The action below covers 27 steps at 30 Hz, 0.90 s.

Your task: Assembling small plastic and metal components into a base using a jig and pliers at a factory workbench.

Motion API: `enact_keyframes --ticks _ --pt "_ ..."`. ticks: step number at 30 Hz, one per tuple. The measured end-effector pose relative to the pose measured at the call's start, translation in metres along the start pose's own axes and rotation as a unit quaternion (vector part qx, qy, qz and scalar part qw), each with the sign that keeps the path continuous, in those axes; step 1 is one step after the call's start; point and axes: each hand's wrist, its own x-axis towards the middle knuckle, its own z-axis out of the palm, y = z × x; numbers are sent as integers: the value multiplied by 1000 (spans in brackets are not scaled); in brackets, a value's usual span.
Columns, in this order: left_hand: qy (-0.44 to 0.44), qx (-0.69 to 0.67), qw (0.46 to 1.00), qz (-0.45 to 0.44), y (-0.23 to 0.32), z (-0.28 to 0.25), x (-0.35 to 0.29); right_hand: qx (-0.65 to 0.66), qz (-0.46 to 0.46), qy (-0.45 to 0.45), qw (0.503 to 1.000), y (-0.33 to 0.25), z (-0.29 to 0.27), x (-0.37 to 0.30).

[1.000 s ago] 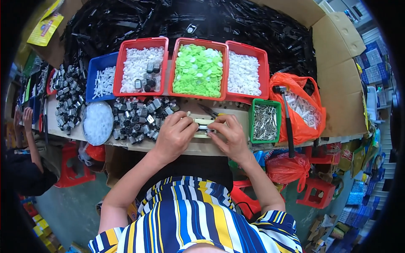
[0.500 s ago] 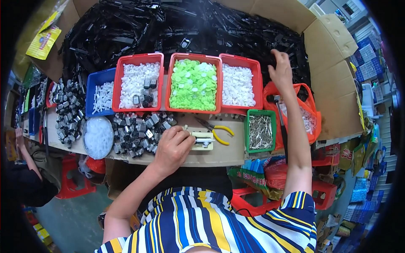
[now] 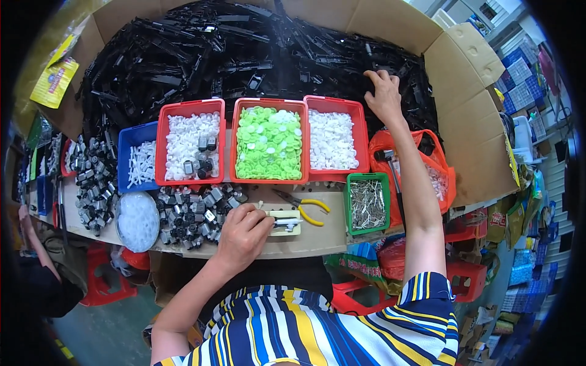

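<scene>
My left hand is closed, fingertips pressed together, at the left end of a cream-coloured block. What the fingertips pinch is hidden beneath them. A small grey-and-white part lies in the groove of this block. My right arm stretches far forward, and my right hand hovers at the near right part of a heap of black plastic parts. Its thumb and index finger are apart, with nothing seen between them. Pliers with yellow handles lie just beyond the block.
Red bins hold white pieces and green discs. Nearby are a blue bin, a green bin of metal pins, small motors, a clear round container, a hammer and an orange bag. Cardboard walls surround the heap.
My right hand has moved left over the near right part of the black heap. My left hand stays at the block's left end. The whole view has shifted slightly.
</scene>
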Motion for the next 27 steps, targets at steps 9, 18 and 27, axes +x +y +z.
enact_keyframes --ticks 9,18,27 --pt "6 -9 1000 -10 8 -14 6 145 -74 141 977 -24 -39 -25" --pt "135 -465 822 -300 2 -33 30 523 -85 -187 827 -143 -108 -128" --pt "113 -573 713 -388 2 -29 8 398 -146 -158 892 -197 -105 -188"
